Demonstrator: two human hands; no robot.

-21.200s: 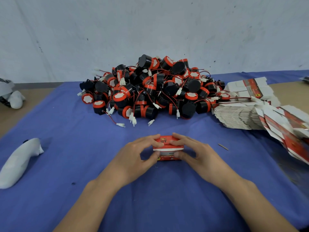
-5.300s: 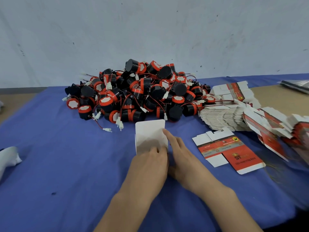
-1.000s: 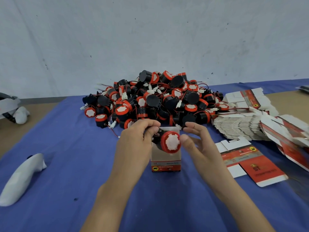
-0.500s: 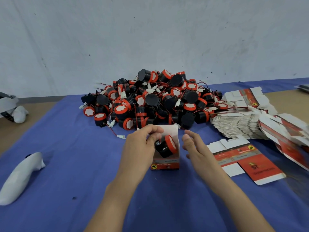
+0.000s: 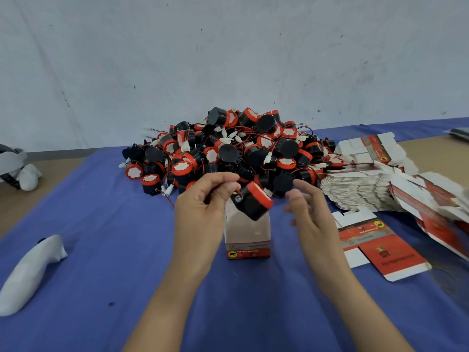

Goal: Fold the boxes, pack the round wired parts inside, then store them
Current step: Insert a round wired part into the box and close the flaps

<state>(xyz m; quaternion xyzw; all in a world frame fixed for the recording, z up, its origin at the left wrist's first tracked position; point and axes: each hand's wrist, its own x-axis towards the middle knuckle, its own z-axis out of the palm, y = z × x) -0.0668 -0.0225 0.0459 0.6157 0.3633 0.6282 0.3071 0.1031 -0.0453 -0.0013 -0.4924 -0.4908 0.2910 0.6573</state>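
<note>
Since the frame half a second back, the round wired part (image 5: 253, 205) has tipped up, its red cap now toward the upper right, over the open mouth of the box (image 5: 247, 235) standing at the middle of the frame. By its look the part is a hard, light plastic drum with thin leads that could snag on a flap, so the black body seems a safer hold than the wire. The left hand (image 5: 203, 207), just left of the box, has thumb and fingers curled together, pinching the part at its wired back end. The right hand (image 5: 308, 214) hovers just right of the part, fingers spread and loose, holding nothing and apparently not touching it.
</note>
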